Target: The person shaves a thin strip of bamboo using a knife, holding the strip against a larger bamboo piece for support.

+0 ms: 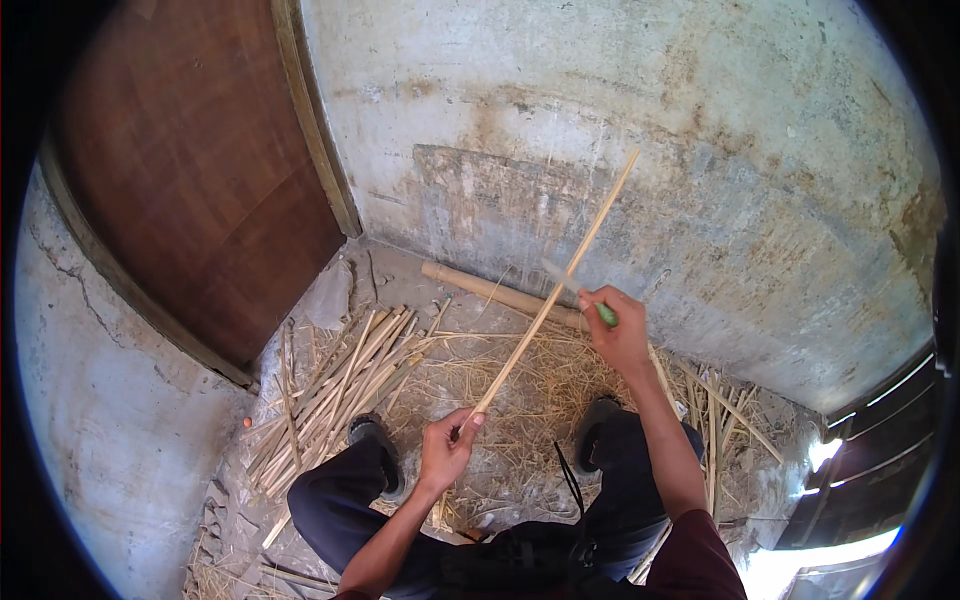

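Observation:
A long, thin bamboo strip (527, 345) slants up and away to the right in front of me. My left hand (449, 447) is closed round its near end, thumb on top. My right hand (617, 325) grips a knife (607, 314) with a green handle. The knife's pale blade points left and crosses the strip around its middle; whether the edge bites into the strip I cannot tell. Beyond the blade, the strip's far end rises free against the wall.
Many split bamboo strips (350, 385) lie piled at my left, and more strips (722, 410) lie at my right. A thick bamboo pole (500, 292) rests along the stained wall (560, 190). Shavings (450, 375) litter the floor. A brown door (200, 170) stands at the far left.

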`<state>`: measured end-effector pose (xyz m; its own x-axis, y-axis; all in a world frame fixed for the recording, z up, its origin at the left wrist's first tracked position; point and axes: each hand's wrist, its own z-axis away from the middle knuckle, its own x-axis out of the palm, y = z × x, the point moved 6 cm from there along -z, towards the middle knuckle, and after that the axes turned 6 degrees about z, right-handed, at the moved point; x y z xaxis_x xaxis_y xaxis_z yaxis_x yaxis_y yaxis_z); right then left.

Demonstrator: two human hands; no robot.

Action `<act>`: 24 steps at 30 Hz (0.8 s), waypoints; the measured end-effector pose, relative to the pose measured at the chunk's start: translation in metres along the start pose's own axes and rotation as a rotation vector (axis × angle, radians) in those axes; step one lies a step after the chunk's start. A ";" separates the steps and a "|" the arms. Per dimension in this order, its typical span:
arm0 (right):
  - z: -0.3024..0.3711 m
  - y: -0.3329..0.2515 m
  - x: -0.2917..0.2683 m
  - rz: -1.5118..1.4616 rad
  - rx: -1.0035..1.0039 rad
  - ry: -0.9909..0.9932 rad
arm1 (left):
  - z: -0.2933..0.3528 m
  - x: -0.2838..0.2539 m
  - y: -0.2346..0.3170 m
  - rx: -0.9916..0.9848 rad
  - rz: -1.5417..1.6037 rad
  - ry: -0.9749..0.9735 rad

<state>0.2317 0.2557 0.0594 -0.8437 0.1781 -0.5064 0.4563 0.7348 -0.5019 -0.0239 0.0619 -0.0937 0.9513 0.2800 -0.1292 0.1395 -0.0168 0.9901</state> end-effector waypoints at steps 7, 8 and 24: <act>0.015 -0.012 0.011 -0.008 0.039 -0.096 | 0.001 -0.001 0.004 -0.010 0.013 0.020; 0.022 -0.016 0.017 -0.007 0.038 -0.095 | 0.000 -0.001 0.004 -0.008 0.013 0.020; 0.025 -0.031 0.039 -0.008 -0.109 -0.174 | -0.002 -0.011 0.002 0.038 0.008 0.093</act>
<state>0.1919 0.2231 0.0377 -0.7813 0.0630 -0.6210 0.4085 0.8039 -0.4323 -0.0349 0.0604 -0.0897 0.9230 0.3675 -0.1137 0.1439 -0.0557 0.9880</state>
